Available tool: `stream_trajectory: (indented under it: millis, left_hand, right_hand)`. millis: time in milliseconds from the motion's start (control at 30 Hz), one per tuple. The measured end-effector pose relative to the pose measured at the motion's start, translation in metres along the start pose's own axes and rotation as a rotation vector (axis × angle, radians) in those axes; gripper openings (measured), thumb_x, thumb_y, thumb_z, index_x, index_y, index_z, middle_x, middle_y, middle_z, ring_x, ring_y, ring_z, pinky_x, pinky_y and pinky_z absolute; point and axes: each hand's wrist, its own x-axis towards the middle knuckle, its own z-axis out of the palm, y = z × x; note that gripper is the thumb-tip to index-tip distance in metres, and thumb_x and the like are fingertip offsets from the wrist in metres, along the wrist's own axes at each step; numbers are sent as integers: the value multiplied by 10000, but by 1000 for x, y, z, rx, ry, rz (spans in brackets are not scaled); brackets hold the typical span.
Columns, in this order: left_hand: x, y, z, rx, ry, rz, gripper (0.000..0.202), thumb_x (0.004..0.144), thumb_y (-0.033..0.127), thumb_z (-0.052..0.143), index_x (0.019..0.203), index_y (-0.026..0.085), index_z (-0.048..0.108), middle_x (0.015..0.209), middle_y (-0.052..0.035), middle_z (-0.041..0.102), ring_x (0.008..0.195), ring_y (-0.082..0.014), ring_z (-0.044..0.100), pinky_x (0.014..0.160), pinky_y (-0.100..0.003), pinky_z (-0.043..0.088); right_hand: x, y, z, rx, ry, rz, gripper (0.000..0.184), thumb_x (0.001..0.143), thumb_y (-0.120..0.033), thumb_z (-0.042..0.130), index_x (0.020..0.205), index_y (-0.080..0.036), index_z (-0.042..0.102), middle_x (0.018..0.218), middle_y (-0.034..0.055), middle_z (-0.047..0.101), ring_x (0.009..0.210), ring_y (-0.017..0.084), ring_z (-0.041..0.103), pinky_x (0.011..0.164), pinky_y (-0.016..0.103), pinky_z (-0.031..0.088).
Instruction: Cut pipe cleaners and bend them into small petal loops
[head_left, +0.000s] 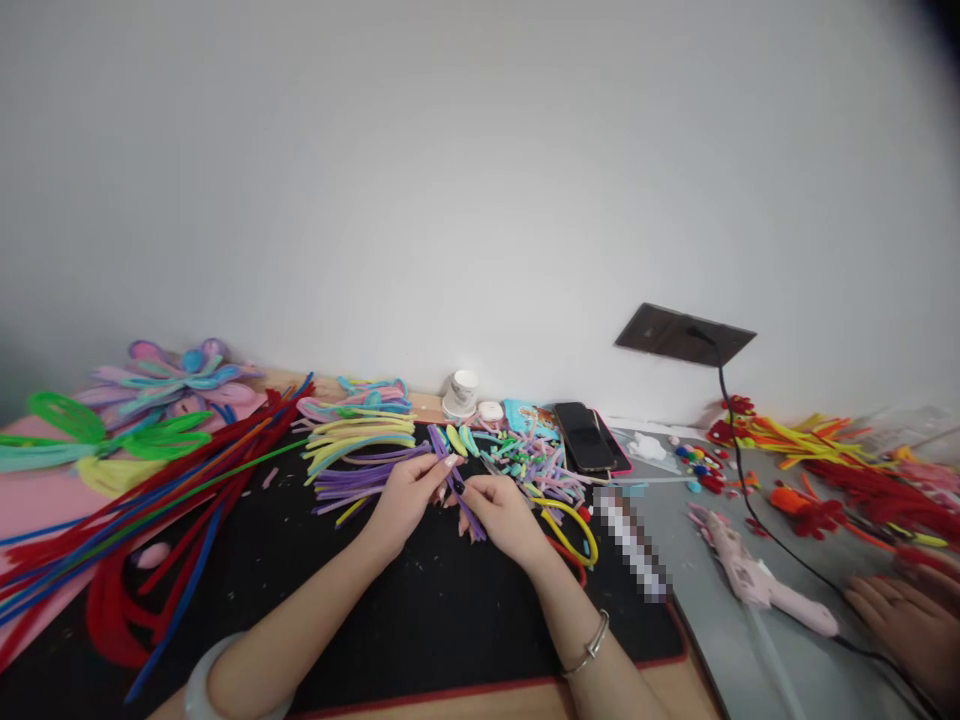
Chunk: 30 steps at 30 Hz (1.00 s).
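My left hand (407, 497) and my right hand (504, 517) meet over the black mat (420, 620). Between their fingertips is a small bunch of purple pipe cleaners (437, 441), tilted, its ends showing above and below the fingers. Both hands are closed, thumbs against fingers. Just beyond my left hand lie rows of yellow, pale blue and purple pipe cleaners (360, 440). A heap of short cut pastel pieces (536, 462) is past my right hand, with a yellow loop (574, 535) beside it. Scissors appear partly hidden behind my right fingers.
Red and blue pipe cleaners (187, 480) and finished flowers (172, 385) fill the left. A paper cup (460, 393) and a phone (584, 437) stand along the wall. At right are a pink glue gun (757, 580), its cable, and a co-worker's hand (900, 620).
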Motion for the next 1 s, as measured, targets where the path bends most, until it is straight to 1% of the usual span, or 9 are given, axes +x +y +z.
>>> stream_trajectory:
  millis: [100,233,367,433,500,633,733,867,1000]
  left_hand:
    - [1,-2,0,-35,12,-19,347,763,468,570,723,126,611,523,44,458,496,-97,465,496,-209,341]
    - [2,-3,-1,-66,4,-37,320,767,442,570,768,126,619,560,17,548,532,-121,529,553,-236,418]
    - [1,0,0,-17,-9,-40,319,759,435,575,666,130,599,555,6,575,524,-123,542,553,-238,438]
    - [1,1,0,33,-19,-23,331,753,424,582,594,134,578,533,7,570,511,-119,539,542,-229,434]
    - [2,1,0,61,-5,-8,330,750,417,586,579,135,577,526,8,571,503,-116,538,537,-224,433]
    - [4,-3,-3,13,90,-22,290,737,419,603,691,134,627,551,14,570,527,-115,543,550,-224,457]
    - [4,-4,-4,-27,137,-26,284,735,416,610,718,134,631,569,14,566,547,-108,541,568,-220,473]
    - [3,-3,-2,-58,94,-39,292,734,419,614,693,129,616,592,5,570,569,-108,547,583,-224,484]
    - [4,-5,-2,-15,60,-29,302,728,426,614,698,125,625,586,-11,589,554,-122,553,563,-239,482]
  right_hand:
    - [-1,-1,0,-72,0,-11,271,849,-274,423,675,-154,593,448,-44,495,362,72,415,391,175,326]
    - [-2,-2,1,-155,39,-56,312,856,-262,410,573,-165,499,449,-50,452,394,70,384,418,184,291]
    - [-1,-1,1,-231,72,-97,328,846,-241,425,528,-164,449,464,-59,369,443,71,314,444,197,237]
    - [-1,0,0,-254,76,-109,324,845,-243,427,533,-161,463,478,-59,346,460,74,298,454,203,225]
    - [0,2,0,-270,83,-112,322,850,-258,423,554,-159,500,490,-55,357,470,77,307,465,207,229]
    - [2,7,-1,-294,138,-89,300,850,-265,426,617,-157,581,509,-44,411,478,84,353,479,209,246]
    - [4,11,-1,-298,199,-68,296,846,-270,425,612,-160,569,493,-45,402,464,84,358,470,209,242]
    - [5,14,0,-276,211,-67,296,843,-276,421,601,-164,547,482,-49,388,448,80,353,457,204,237]
    - [4,11,2,-232,202,-60,263,818,-256,441,596,-161,545,466,-52,389,432,79,339,436,199,232]
